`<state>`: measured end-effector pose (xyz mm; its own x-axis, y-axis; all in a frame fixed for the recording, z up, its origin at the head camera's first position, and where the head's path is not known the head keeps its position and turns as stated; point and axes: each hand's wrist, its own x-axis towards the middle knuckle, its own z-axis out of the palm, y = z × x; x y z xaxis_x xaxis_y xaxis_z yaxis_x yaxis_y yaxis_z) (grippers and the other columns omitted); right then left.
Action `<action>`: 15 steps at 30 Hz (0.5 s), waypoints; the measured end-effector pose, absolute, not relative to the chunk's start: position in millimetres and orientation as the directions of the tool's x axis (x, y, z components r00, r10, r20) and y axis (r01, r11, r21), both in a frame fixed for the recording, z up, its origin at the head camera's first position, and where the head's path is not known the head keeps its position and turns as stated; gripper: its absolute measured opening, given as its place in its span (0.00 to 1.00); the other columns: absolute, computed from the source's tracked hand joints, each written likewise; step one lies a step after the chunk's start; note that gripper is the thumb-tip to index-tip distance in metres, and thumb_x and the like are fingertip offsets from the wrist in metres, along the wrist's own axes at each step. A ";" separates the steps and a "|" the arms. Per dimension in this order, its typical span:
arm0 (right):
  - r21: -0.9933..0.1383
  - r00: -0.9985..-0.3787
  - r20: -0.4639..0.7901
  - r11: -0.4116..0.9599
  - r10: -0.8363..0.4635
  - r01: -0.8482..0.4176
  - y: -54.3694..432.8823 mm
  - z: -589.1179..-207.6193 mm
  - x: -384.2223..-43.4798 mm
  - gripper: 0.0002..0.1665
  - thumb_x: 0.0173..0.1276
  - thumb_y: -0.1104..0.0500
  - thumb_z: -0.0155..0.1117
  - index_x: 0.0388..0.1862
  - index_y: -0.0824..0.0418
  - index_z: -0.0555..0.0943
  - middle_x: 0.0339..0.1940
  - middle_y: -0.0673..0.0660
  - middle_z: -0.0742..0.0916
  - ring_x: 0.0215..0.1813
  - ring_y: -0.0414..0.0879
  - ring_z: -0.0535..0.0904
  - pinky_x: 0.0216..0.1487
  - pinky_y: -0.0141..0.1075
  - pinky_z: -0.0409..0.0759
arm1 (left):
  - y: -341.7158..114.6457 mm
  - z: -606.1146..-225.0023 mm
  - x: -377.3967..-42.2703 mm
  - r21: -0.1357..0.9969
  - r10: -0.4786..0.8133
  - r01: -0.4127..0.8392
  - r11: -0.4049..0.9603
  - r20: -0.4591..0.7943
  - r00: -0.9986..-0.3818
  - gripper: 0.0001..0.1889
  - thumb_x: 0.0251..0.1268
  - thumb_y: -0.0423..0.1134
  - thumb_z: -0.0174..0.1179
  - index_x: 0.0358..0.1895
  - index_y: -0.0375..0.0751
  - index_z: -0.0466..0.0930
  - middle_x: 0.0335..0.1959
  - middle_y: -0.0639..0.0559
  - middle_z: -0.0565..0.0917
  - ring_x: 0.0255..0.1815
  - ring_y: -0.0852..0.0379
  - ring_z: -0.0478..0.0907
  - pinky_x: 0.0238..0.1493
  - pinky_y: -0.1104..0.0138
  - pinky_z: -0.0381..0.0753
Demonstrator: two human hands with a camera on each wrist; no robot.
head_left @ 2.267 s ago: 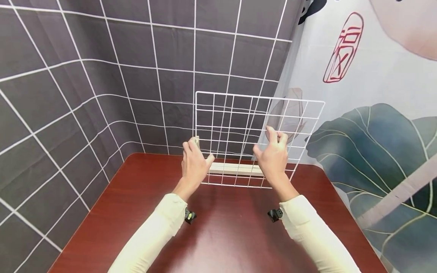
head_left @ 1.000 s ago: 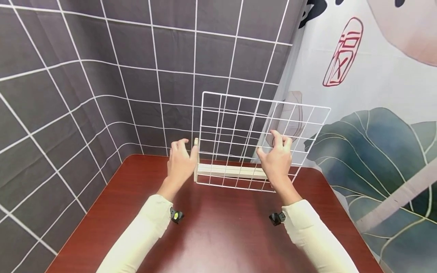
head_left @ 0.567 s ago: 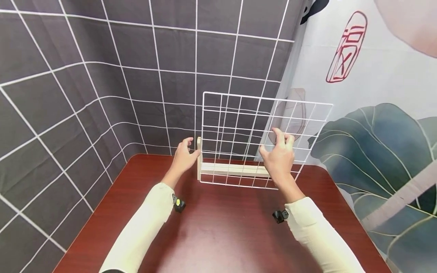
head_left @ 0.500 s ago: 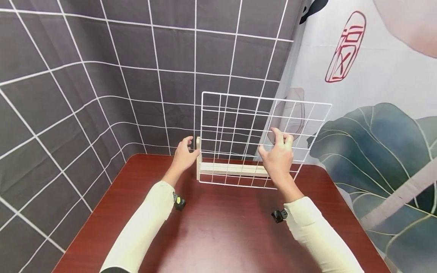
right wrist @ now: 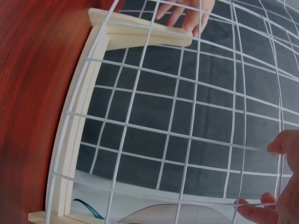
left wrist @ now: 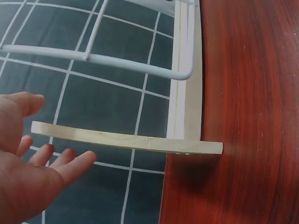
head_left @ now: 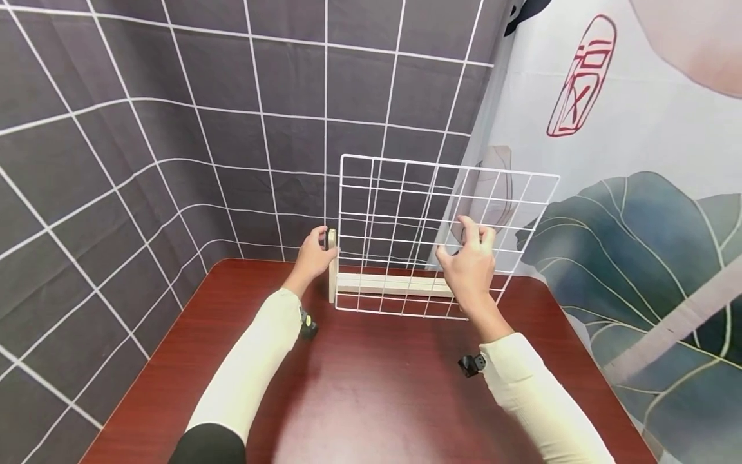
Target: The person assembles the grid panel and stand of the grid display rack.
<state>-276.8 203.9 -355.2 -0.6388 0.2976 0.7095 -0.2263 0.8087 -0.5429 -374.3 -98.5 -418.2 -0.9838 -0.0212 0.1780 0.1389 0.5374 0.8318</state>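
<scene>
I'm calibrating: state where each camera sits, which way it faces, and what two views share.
Head: on the head, facing forward and down at the white wire grid, wooden frame and red table; left hand, right hand and sleeves show.
Left wrist: on that wrist, facing the frame's end board; the left hand shows.
Right wrist: on that wrist, facing through the grid toward the frame; parts of both hands show.
Shared: both wrist views show the end board.

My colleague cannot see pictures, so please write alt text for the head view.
A right hand holds a white wire grid; behind it, a pale wooden frame stands on a reddish table, with the left hand at the frame's left upright.
</scene>
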 end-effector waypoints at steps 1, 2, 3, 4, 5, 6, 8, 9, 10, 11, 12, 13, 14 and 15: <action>-0.542 -0.637 0.711 0.809 0.297 -0.227 204.6 -355.2 -276.8 0.39 0.50 0.58 0.75 0.64 0.52 0.77 0.53 0.66 0.76 0.34 0.69 0.78 0.37 0.59 0.76 | -97.6 -417.8 -376.2 0.834 -0.020 0.138 0.534 0.176 -0.984 0.36 0.64 0.40 0.63 0.76 0.39 0.62 0.72 0.36 0.73 0.64 0.39 0.80 0.69 0.51 0.74; -0.541 -0.636 0.712 0.810 0.298 -0.228 205.3 -355.2 -276.8 0.39 0.50 0.58 0.75 0.64 0.52 0.77 0.52 0.66 0.76 0.34 0.69 0.78 0.37 0.59 0.75 | -96.5 -417.3 -378.0 0.842 -0.019 0.137 0.523 0.172 -0.985 0.36 0.64 0.40 0.62 0.76 0.39 0.62 0.72 0.36 0.73 0.64 0.39 0.80 0.69 0.51 0.74; -0.539 -0.633 0.715 0.811 0.297 -0.228 206.1 -355.1 -276.8 0.39 0.50 0.58 0.75 0.64 0.52 0.77 0.52 0.66 0.76 0.33 0.68 0.77 0.37 0.59 0.75 | -95.3 -416.9 -379.6 0.846 -0.019 0.134 0.516 0.167 -0.986 0.36 0.64 0.40 0.62 0.76 0.40 0.63 0.72 0.37 0.73 0.64 0.40 0.79 0.69 0.51 0.73; -0.538 -0.631 0.717 0.811 0.297 -0.229 206.9 -355.0 -276.8 0.39 0.49 0.58 0.75 0.64 0.52 0.77 0.51 0.66 0.76 0.33 0.68 0.77 0.37 0.59 0.75 | -94.1 -416.7 -381.2 0.852 -0.018 0.132 0.506 0.163 -0.986 0.36 0.65 0.40 0.62 0.76 0.40 0.63 0.72 0.37 0.73 0.64 0.40 0.79 0.70 0.51 0.73; -0.538 -0.630 0.718 0.811 0.297 -0.230 207.7 -354.9 -276.7 0.39 0.49 0.58 0.76 0.64 0.52 0.77 0.51 0.65 0.76 0.32 0.67 0.77 0.36 0.59 0.75 | -92.9 -416.3 -382.5 0.858 -0.019 0.130 0.496 0.160 -0.987 0.36 0.64 0.39 0.62 0.76 0.41 0.63 0.72 0.38 0.74 0.65 0.40 0.79 0.70 0.51 0.72; -0.537 -0.628 0.719 0.811 0.298 -0.230 208.4 -354.9 -276.6 0.39 0.49 0.58 0.76 0.64 0.52 0.77 0.51 0.65 0.76 0.32 0.67 0.77 0.36 0.59 0.75 | -91.6 -415.9 -383.6 0.863 -0.019 0.129 0.489 0.159 -0.987 0.35 0.64 0.38 0.62 0.76 0.41 0.64 0.72 0.38 0.74 0.65 0.41 0.78 0.71 0.51 0.71; -0.538 -0.628 0.718 0.811 0.299 -0.229 209.6 -355.3 -276.5 0.39 0.49 0.59 0.76 0.63 0.52 0.77 0.51 0.65 0.76 0.33 0.67 0.77 0.37 0.59 0.75 | -90.0 -416.2 -385.4 0.863 -0.022 0.130 0.489 0.161 -0.987 0.34 0.64 0.37 0.62 0.75 0.42 0.66 0.71 0.39 0.75 0.68 0.41 0.76 0.72 0.52 0.70; -0.539 -0.629 0.717 0.811 0.300 -0.227 209.9 -355.7 -276.3 0.39 0.49 0.59 0.76 0.63 0.52 0.77 0.51 0.65 0.76 0.33 0.67 0.77 0.36 0.59 0.75 | -89.8 -417.3 -386.9 0.861 -0.026 0.132 0.492 0.166 -0.986 0.34 0.64 0.37 0.62 0.74 0.43 0.67 0.71 0.40 0.76 0.67 0.41 0.76 0.72 0.52 0.70; -0.540 -0.631 0.715 0.810 0.301 -0.226 210.1 -356.4 -276.2 0.38 0.49 0.59 0.76 0.63 0.52 0.77 0.51 0.65 0.76 0.33 0.68 0.77 0.36 0.59 0.75 | -90.1 -418.0 -388.1 0.860 -0.032 0.132 0.493 0.169 -0.985 0.33 0.64 0.36 0.63 0.74 0.43 0.68 0.70 0.40 0.76 0.68 0.41 0.75 0.73 0.52 0.69; -0.541 -0.632 0.714 0.811 0.302 -0.224 210.1 -357.0 -276.1 0.38 0.49 0.59 0.76 0.63 0.52 0.77 0.51 0.66 0.76 0.33 0.68 0.77 0.36 0.59 0.75 | -90.7 -417.8 -388.0 0.860 -0.037 0.129 0.493 0.169 -0.985 0.33 0.64 0.36 0.63 0.74 0.44 0.68 0.70 0.40 0.77 0.68 0.40 0.75 0.73 0.52 0.68; -0.541 -0.633 0.713 0.811 0.303 -0.221 210.3 -358.0 -276.2 0.38 0.49 0.59 0.76 0.63 0.52 0.77 0.51 0.65 0.76 0.33 0.68 0.78 0.36 0.59 0.75 | -91.4 -417.7 -388.1 0.859 -0.041 0.129 0.496 0.172 -0.984 0.32 0.64 0.36 0.63 0.73 0.43 0.69 0.70 0.41 0.77 0.69 0.40 0.74 0.74 0.52 0.67; -0.541 -0.634 0.711 0.812 0.303 -0.218 210.3 -358.7 -276.2 0.38 0.49 0.59 0.76 0.63 0.52 0.77 0.52 0.66 0.76 0.33 0.68 0.78 0.36 0.59 0.75 | -92.5 -417.5 -388.1 0.856 -0.047 0.129 0.500 0.176 -0.983 0.32 0.64 0.36 0.63 0.73 0.43 0.69 0.69 0.41 0.78 0.69 0.39 0.73 0.74 0.51 0.67; -0.540 -0.634 0.711 0.813 0.304 -0.215 210.3 -359.3 -276.2 0.38 0.49 0.59 0.76 0.63 0.52 0.77 0.52 0.66 0.76 0.33 0.68 0.78 0.36 0.59 0.76 | -93.6 -417.1 -387.8 0.857 -0.052 0.127 0.500 0.176 -0.983 0.32 0.64 0.35 0.63 0.73 0.42 0.70 0.69 0.42 0.79 0.69 0.39 0.74 0.73 0.51 0.68; -0.539 -0.634 0.711 0.815 0.304 -0.213 210.4 -359.9 -276.2 0.38 0.50 0.58 0.76 0.63 0.52 0.77 0.52 0.66 0.76 0.32 0.68 0.78 0.35 0.59 0.76 | -94.6 -416.4 -387.3 0.855 -0.058 0.123 0.505 0.175 -0.983 0.31 0.64 0.35 0.64 0.72 0.42 0.70 0.68 0.42 0.79 0.68 0.38 0.74 0.72 0.51 0.70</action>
